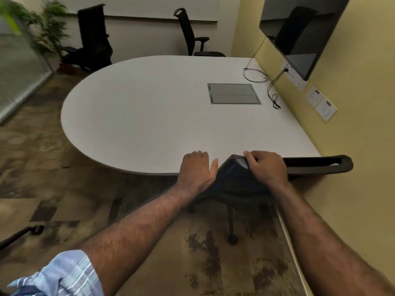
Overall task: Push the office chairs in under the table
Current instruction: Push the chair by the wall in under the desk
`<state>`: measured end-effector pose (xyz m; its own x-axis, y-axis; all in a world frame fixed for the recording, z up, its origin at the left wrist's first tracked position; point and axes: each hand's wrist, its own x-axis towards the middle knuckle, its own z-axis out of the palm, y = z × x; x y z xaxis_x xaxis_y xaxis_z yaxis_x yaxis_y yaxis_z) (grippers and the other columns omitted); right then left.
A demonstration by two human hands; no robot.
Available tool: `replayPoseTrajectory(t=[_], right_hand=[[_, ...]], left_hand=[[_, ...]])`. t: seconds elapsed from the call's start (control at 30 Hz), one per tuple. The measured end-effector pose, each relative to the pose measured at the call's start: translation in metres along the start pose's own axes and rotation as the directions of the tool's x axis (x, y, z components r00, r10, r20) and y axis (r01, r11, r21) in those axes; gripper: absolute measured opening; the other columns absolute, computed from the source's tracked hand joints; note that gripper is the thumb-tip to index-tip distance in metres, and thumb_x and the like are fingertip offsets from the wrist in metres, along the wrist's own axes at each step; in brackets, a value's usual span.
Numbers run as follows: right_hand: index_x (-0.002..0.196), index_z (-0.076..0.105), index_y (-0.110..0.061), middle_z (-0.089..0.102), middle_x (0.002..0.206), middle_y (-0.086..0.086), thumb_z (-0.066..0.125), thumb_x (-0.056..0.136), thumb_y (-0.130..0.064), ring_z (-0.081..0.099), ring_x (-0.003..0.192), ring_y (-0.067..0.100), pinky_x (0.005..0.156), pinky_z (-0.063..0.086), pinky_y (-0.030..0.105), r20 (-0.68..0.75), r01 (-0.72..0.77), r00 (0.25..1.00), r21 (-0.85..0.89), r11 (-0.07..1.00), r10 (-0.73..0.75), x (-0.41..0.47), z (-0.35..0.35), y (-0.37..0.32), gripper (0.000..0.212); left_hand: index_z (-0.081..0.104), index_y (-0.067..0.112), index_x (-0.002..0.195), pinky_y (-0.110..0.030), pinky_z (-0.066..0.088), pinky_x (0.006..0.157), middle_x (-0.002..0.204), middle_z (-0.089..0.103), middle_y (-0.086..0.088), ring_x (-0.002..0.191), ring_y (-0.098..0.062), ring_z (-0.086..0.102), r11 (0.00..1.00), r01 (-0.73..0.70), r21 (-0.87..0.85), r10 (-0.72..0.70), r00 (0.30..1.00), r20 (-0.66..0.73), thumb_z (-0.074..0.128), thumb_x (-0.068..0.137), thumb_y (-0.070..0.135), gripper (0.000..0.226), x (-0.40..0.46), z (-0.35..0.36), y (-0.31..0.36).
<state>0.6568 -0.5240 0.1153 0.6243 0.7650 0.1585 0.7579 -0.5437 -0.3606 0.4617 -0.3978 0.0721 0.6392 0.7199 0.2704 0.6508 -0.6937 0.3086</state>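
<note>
A black office chair (316, 164) stands at the near edge of the white table (149, 107), its backrest top touching the table edge and its base on the carpet below. My right hand (267, 167) grips the top rail of that backrest. My left hand (197, 169) lies just left of the backrest, fingers curled over the table's edge. Two more black chairs stand beyond the far side: one (93, 39) at the back left, away from the table, the other (192, 35) close to the far edge, turned sideways.
A yellow wall (352, 135) with sockets and a dark screen (297, 33) runs along the right. Cables (273, 97) and a grey hatch (233, 94) lie on the table. A plant (49, 28) and glass partition stand at the left. A dark chair leg (21, 233) pokes in bottom left.
</note>
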Motion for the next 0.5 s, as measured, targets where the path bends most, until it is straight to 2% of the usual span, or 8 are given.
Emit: replayPoseTrajectory(t=[0.1, 0.2, 0.37, 0.43, 0.5], right_hand=[[0.118, 0.085, -0.021, 0.083, 0.112, -0.002, 0.055, 0.111, -0.054, 0.073, 0.101, 0.02, 0.092, 0.052, 0.033, -0.03, 0.053, 0.998, 0.061, 0.997, -0.052, -0.013, 0.023, -0.055, 0.046], [0.121, 0.084, -0.019, 0.081, 0.125, 0.0, 0.057, 0.109, -0.057, 0.076, 0.111, 0.021, 0.113, 0.051, 0.047, -0.013, 0.147, 0.989, 0.106, 0.983, -0.146, -0.029, 0.045, -0.112, 0.049], [0.123, 0.085, -0.022, 0.078, 0.132, -0.001, 0.058, 0.108, -0.058, 0.07, 0.128, 0.019, 0.117, 0.048, 0.044, 0.041, 0.357, 0.93, 0.125, 0.926, -0.364, -0.064, 0.085, -0.21, 0.047], [0.121, 0.085, -0.025, 0.079, 0.13, -0.002, 0.059, 0.108, -0.057, 0.07, 0.127, 0.017, 0.117, 0.048, 0.043, 0.045, 0.424, 0.9, 0.147, 0.894, -0.434, -0.077, 0.101, -0.249, 0.043], [0.116, 0.087, -0.026, 0.081, 0.122, -0.004, 0.062, 0.108, -0.054, 0.074, 0.119, 0.017, 0.11, 0.049, 0.039, 0.023, 0.487, 0.866, 0.188, 0.853, -0.5, -0.091, 0.116, -0.286, 0.038]], left_hand=[[0.073, 0.011, 0.112, -0.041, 0.053, 0.099, 0.107, 0.075, -0.004, 0.101, -0.022, 0.07, 0.998, 0.065, 0.008, -0.065, 0.998, -0.02, 0.029, 0.107, 0.057, 0.064, -0.025, -0.022, -0.039], [0.073, 0.011, 0.119, -0.042, 0.051, 0.103, 0.116, 0.076, -0.005, 0.109, -0.023, 0.07, 0.989, 0.148, 0.001, -0.148, 0.988, -0.042, 0.03, 0.108, 0.059, 0.065, -0.051, -0.046, -0.078], [0.068, 0.011, 0.129, -0.045, 0.048, 0.114, 0.125, 0.073, -0.006, 0.119, -0.024, 0.067, 0.959, 0.28, -0.039, -0.282, 0.956, -0.076, 0.022, 0.106, 0.068, 0.077, -0.095, -0.09, -0.152], [0.067, 0.013, 0.128, -0.045, 0.047, 0.115, 0.124, 0.072, -0.003, 0.118, -0.021, 0.066, 0.941, 0.336, -0.042, -0.339, 0.936, -0.099, 0.02, 0.104, 0.07, 0.078, -0.114, -0.106, -0.183], [0.068, 0.014, 0.125, -0.044, 0.045, 0.116, 0.122, 0.072, -0.002, 0.118, -0.02, 0.066, 0.92, 0.389, -0.048, -0.392, 0.911, -0.126, 0.021, 0.104, 0.07, 0.076, -0.132, -0.122, -0.214]])
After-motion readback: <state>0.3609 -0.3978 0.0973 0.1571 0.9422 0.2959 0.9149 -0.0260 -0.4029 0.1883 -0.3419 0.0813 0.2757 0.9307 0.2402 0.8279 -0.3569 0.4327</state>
